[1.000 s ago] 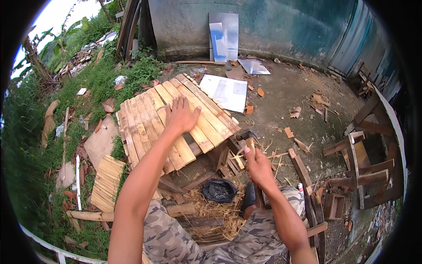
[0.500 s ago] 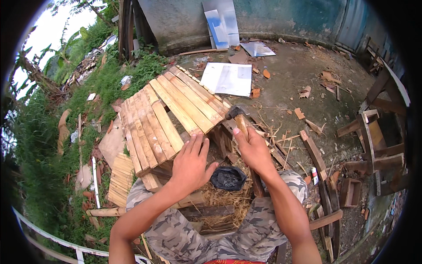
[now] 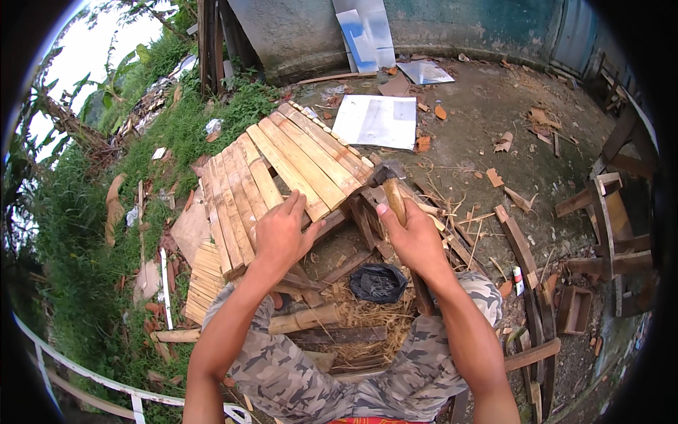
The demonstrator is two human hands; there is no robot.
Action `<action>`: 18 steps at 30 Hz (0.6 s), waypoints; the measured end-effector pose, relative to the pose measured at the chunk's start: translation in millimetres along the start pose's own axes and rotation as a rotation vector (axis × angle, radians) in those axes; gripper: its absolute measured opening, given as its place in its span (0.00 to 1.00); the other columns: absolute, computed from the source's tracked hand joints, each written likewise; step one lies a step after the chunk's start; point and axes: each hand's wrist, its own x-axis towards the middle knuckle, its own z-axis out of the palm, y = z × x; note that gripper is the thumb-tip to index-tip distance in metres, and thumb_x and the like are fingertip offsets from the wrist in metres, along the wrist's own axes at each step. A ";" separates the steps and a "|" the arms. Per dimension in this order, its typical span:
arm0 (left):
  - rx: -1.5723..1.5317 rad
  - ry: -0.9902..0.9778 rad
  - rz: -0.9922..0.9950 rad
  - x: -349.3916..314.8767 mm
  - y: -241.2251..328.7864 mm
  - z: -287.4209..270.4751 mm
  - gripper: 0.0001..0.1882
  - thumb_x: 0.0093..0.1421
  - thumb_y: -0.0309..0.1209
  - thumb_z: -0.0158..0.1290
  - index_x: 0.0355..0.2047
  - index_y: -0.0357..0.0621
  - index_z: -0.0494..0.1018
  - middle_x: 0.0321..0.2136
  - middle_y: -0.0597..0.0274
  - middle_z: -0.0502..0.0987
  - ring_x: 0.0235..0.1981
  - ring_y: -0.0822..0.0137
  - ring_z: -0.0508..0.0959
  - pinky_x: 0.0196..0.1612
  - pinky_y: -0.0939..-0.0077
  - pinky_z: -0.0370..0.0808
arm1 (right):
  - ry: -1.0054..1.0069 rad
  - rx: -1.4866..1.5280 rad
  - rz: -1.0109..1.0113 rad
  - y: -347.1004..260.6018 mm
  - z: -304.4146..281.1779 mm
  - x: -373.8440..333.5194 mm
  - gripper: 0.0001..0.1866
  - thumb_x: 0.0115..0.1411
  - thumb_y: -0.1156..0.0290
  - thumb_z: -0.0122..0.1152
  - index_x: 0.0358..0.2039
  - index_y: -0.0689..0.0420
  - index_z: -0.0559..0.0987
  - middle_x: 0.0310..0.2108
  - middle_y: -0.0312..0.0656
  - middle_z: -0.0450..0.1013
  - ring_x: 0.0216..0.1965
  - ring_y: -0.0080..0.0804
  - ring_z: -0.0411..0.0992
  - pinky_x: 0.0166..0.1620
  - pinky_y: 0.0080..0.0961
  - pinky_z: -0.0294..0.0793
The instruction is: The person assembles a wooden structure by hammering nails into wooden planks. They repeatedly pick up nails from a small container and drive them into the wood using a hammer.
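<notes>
My right hand [image 3: 414,240] is wrapped round the wooden handle of a hammer [image 3: 393,192], its dark metal head raised beside the near right corner of a slatted bamboo top [image 3: 311,159]. Flat bamboo strips lie side by side on a dark wooden frame [image 3: 362,225], with a gap between two groups of them. My left hand [image 3: 281,230] rests on the strips' near edge by that gap, thumb apart and fingers extended, gripping nothing. Below, between my knees, sits an open black plastic bag [image 3: 378,283] with thin nail-like pieces inside.
Shavings [image 3: 339,346] and wood offcuts cover the ground by my legs. A smaller slatted bamboo piece [image 3: 203,283] lies at the left. Dark timber [image 3: 519,247], a small wooden box [image 3: 574,309] and wooden frames stand right. A white board [image 3: 375,121] lies beyond the bamboo top.
My left hand has slid leftward along the near edge of the strips, toward the gap. The hammer stays in my right hand, and the whole view has shifted slightly.
</notes>
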 end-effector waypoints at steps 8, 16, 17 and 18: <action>0.069 0.114 0.126 -3.1 -4.8 11.2 0.30 0.58 0.41 0.65 0.51 0.27 0.76 0.51 0.38 0.80 0.44 0.45 0.83 0.49 0.59 0.80 | 0.008 0.000 -0.021 3.7 4.1 1.7 0.27 0.70 0.48 0.58 0.45 0.66 0.77 0.27 0.51 0.77 0.29 0.42 0.76 0.37 0.39 0.74; 0.004 -0.133 -0.060 4.5 1.0 -10.0 0.41 0.59 0.52 0.63 0.57 0.26 0.70 0.60 0.35 0.72 0.58 0.45 0.75 0.62 0.53 0.71 | -0.006 -0.038 -0.012 -0.8 5.9 -0.8 0.28 0.69 0.48 0.58 0.44 0.67 0.77 0.30 0.57 0.78 0.32 0.51 0.78 0.40 0.43 0.75; 0.018 -0.126 -0.052 8.7 -1.9 -11.2 0.43 0.60 0.56 0.61 0.59 0.26 0.69 0.61 0.35 0.70 0.60 0.44 0.74 0.64 0.51 0.69 | -0.007 -0.047 -0.011 -1.0 6.1 -0.8 0.28 0.69 0.47 0.58 0.43 0.67 0.77 0.29 0.57 0.78 0.32 0.51 0.78 0.40 0.43 0.75; -0.023 -0.200 -0.145 17.4 -7.3 -9.6 0.46 0.60 0.60 0.58 0.60 0.26 0.68 0.62 0.35 0.69 0.62 0.44 0.72 0.66 0.51 0.67 | -0.008 -0.056 -0.011 -1.1 6.5 -0.4 0.28 0.69 0.47 0.58 0.43 0.67 0.77 0.29 0.57 0.78 0.32 0.51 0.78 0.39 0.43 0.75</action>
